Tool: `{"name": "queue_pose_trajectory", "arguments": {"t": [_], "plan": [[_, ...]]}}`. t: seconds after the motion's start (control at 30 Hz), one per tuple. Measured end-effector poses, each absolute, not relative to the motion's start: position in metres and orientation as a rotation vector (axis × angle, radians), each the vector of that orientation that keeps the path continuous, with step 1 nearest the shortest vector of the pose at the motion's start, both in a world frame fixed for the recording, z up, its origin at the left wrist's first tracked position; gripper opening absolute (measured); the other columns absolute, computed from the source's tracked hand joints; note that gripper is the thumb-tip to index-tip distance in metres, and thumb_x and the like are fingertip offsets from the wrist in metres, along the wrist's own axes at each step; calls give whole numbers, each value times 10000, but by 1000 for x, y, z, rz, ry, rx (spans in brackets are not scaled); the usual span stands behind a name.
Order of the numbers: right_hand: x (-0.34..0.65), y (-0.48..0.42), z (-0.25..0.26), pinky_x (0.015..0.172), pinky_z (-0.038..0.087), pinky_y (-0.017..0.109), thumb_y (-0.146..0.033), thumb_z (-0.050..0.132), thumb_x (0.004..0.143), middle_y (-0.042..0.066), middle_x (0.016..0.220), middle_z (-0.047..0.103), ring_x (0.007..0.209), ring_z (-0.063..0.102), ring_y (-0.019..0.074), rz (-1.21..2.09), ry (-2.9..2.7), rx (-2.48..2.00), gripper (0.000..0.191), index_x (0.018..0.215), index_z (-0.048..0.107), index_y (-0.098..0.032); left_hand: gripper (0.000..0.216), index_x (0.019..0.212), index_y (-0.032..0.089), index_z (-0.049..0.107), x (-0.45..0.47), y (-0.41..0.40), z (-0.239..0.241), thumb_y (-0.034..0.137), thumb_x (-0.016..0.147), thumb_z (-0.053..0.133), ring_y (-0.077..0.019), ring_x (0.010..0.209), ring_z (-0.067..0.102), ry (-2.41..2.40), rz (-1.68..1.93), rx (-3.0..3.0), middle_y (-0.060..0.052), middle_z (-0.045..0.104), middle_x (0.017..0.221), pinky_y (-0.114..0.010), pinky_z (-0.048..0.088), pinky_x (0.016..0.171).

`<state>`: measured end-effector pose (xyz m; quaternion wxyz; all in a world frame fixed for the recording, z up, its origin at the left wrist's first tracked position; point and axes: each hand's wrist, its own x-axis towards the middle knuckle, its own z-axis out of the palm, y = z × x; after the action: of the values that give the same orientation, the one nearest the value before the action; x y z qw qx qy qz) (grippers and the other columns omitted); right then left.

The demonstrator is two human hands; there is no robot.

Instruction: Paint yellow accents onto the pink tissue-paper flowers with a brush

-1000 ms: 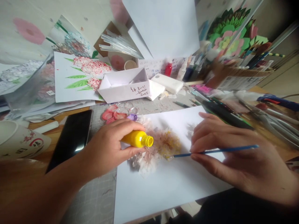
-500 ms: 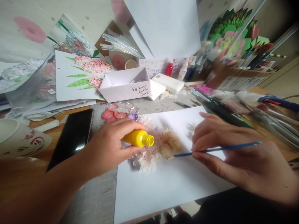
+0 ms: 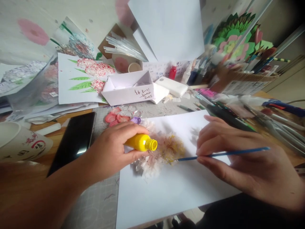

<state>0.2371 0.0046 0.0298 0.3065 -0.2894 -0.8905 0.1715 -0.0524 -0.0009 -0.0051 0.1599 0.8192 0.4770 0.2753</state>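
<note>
My left hand [image 3: 114, 146] is wrapped round a small yellow paint bottle [image 3: 140, 142], tilted with its uncapped mouth toward the right. In my right hand [image 3: 228, 152] a thin blue paintbrush [image 3: 238, 152] is pinched between thumb and fingers. The brush tip touches the lower edge of a paper flower [image 3: 172, 146] whose petals are tinged yellow. Paler white and pinkish petals [image 3: 149, 165] sit beside it, partly under the bottle. All these petals lie on a white sheet of paper [image 3: 166, 200].
A black phone [image 3: 71, 143] and a paper cup [image 3: 21, 141] are at the left. Behind stand a white paper box [image 3: 128, 87], a red bottle [image 3: 172, 72] and a white power bank [image 3: 172, 86]. Pens and tools crowd the right, by a cardboard box [image 3: 243, 84].
The brush tip has shifted very slightly left and down along the yellow-tinged petals. My left hand keeps the bottle in nearly the same place.
</note>
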Motion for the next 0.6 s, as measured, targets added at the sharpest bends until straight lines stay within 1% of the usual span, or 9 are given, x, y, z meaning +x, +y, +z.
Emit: {"name": "queue_pose_trajectory", "arguments": {"t": [0.07,0.2,0.37,0.53,0.6], "plan": [[237,4,31,1117,364,452,-194,724,828,-38,777,723,737,691,161,439,-2362,-762,103,845,644,-256,265,1006,265,667,-52,-1,-5,328,775,781,-177,828,658,1362,793,2336,37,729,925,-273,478,795],[238,4,31,1152,311,466,-169,715,826,-37,794,719,749,684,153,433,-2383,-762,118,851,638,-255,267,1002,274,669,-52,-3,-5,341,769,781,-168,819,658,1390,768,2318,47,727,923,-267,485,794],[240,3,31,1144,309,452,-150,709,824,-41,791,711,747,679,150,431,-2395,-747,140,860,625,-256,281,1003,279,663,-52,-3,-5,303,761,805,-144,798,641,1358,803,2309,67,713,902,-237,474,762],[236,-1,34,1070,398,470,-144,711,821,-37,748,705,733,690,175,406,-2303,-761,151,872,627,-259,276,1002,263,669,-51,-2,-4,292,760,800,-161,826,648,1358,828,2314,50,720,930,-251,474,769],[233,-1,35,1068,399,466,-146,711,822,-33,748,708,714,692,173,362,-2319,-760,149,878,629,-257,280,995,256,668,-51,-2,-2,263,753,808,-166,855,649,1354,828,2308,45,721,945,-254,471,784]]}}
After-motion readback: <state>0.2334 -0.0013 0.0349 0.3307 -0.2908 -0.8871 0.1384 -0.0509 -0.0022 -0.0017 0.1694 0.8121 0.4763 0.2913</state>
